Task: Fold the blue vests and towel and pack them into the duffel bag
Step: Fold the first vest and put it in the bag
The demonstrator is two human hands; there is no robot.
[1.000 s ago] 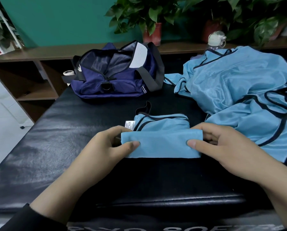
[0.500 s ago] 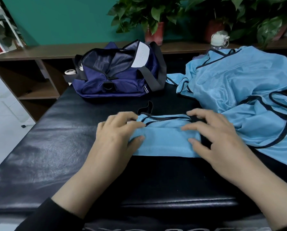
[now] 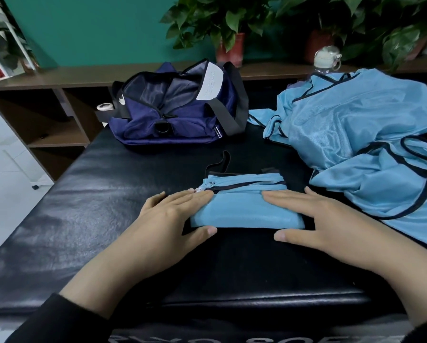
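you had one blue vest (image 3: 244,209) folded down to a small flat packet on the black padded tabletop (image 3: 88,219), right in front of you. your left hand (image 3: 172,214) lay flat on its left end and your right hand (image 3: 314,216) on its right end, the fingers of both straight and spread, pressing the cloth rather than gripping it; the thumbs rested on the tabletop at the packet's near edge. black trim and a small white tag showed along the packet's far side.

by the look of it, the folding of this one vest was done or nearly so, and you were flattening it. it was not yet packed: the navy duffel bag (image 3: 177,120) sat unzipped and gaping at the far side of the tabletop, well apart from the packet, and nothing blue showed inside it as far as the opening could be seen.

most of the job seemed left. a loose heap of blue vests (image 3: 361,144) lay unfolded to your right, near the packet. how many were in it could not be told, nor whether the towel was among them. a bottle (image 3: 327,59) stood behind the heap.
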